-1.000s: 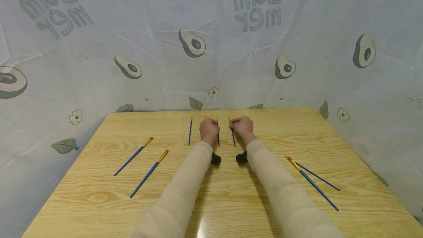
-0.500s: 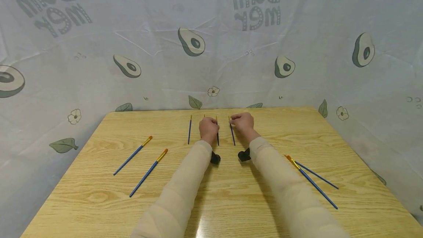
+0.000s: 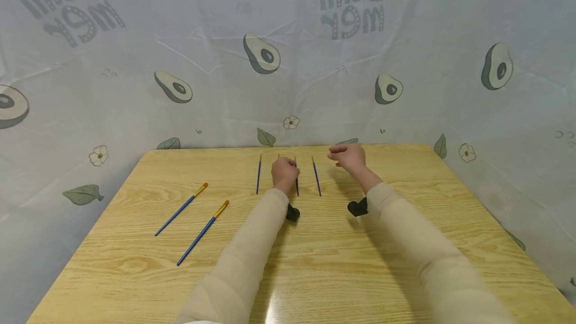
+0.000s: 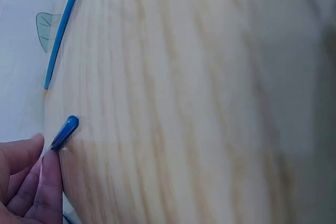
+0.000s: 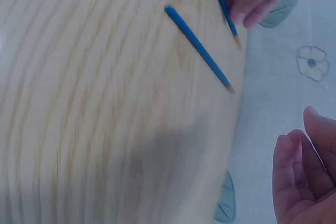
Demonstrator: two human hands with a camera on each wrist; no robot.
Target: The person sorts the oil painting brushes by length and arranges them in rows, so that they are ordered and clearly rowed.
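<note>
Wood-grain table (image 3: 324,259) | pale avocado-print cloth (image 3: 220,104) behind | left fingers (image 4: 51,182) pinching brush (image 4: 67,128) | right fingers (image 5: 283,166) narrowly parted

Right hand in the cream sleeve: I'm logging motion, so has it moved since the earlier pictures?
Yes: rightward and slightly up in the head view. The right hand, mostly left of the green printed leaf before, is now beneath it.

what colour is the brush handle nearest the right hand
The brush handle is blue, clearest in the right wrist view.
</note>
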